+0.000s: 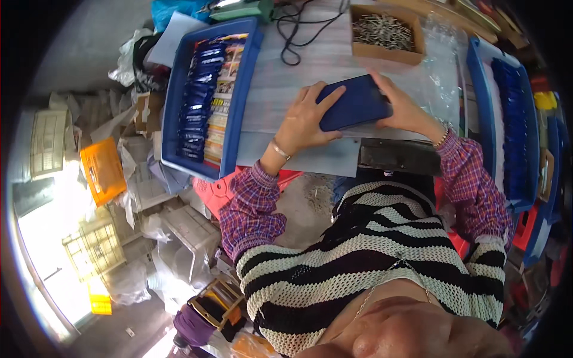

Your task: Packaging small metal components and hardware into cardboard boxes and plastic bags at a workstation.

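Between my two hands, above the near part of the table, is a dark blue rectangular case (pixel 353 104), flat and tilted a little. My left hand (pixel 303 119) grips its left end, the fingers spread over the top and side. At the other end, my right hand (pixel 407 111) has its fingers closed around the edge. What the case is exactly, I cannot make out. Below it on the table's near edge sits a dark metal block (pixel 396 156).
To the left stands a blue tray (pixel 246 89) with rows of dark blue packets and printed cards. Another blue tray (pixel 529 179) at the right holds dark blue items. A cardboard box (pixel 388 55) of small metal pieces and a black cable (pixel 289 43) lie at the back.
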